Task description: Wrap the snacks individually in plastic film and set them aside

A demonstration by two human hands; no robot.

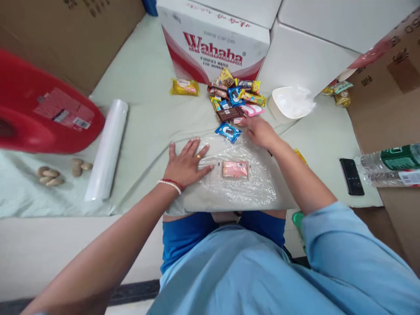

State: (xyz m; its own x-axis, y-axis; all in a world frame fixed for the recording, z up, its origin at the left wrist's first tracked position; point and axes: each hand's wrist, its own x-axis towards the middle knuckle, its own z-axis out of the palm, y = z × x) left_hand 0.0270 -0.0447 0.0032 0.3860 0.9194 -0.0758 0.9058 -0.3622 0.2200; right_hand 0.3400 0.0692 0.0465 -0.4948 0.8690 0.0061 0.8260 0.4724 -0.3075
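Resting the left hand (186, 165) on the desk (144, 127) with fingers spread wide, at the edge of the clear film (259, 186), just left of the pink packet (235, 169) on it. Reaching with the right hand (260, 132) to the snack pile (235, 96); cannot tell if gripping anything with those fingers.

Place: a storeroom or a simple workroom, it seems; which of the two, I cannot tell.
Cartons: a white and red cardboard box with the print "Wahaha" (215, 50), plain white boxes (308, 61) next to it, and large brown cardboard pieces (65, 48) on both sides.
Counter: a counter (147, 87) under a pale green, wrinkled cover (141, 124), with the Wahaha box standing on it.
Floor: a pale floor (65, 249) with a dark band (138, 291).
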